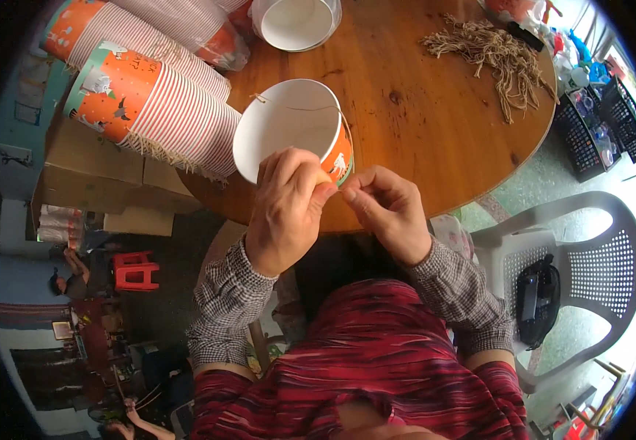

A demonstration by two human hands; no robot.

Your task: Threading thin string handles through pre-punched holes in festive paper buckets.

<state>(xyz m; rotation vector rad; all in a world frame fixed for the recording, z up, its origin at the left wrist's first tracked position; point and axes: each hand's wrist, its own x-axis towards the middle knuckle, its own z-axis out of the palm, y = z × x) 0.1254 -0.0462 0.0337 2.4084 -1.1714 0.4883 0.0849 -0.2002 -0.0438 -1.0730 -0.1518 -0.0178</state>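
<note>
A white-lined paper bucket (281,117) with an orange printed outside lies tipped at the table's near edge, its mouth facing up and toward me. My left hand (285,198) is closed on its near rim, thumb and forefinger pressed together on the right side. My right hand (387,205) is closed in a pinch just beside the left fingertips, on what looks like the end of a thin twine cord (348,136). This cord passes from a knot at the bucket's far left rim across to the right side and down to my fingers.
Long nested stacks of matching buckets (164,95) lie at the left, with cord ends hanging out. A bagged white bucket (297,22) stands at the back. Tangled twine cords (486,55) lie far right on the round wooden table (413,110). A plastic chair (596,242) holds a black bag.
</note>
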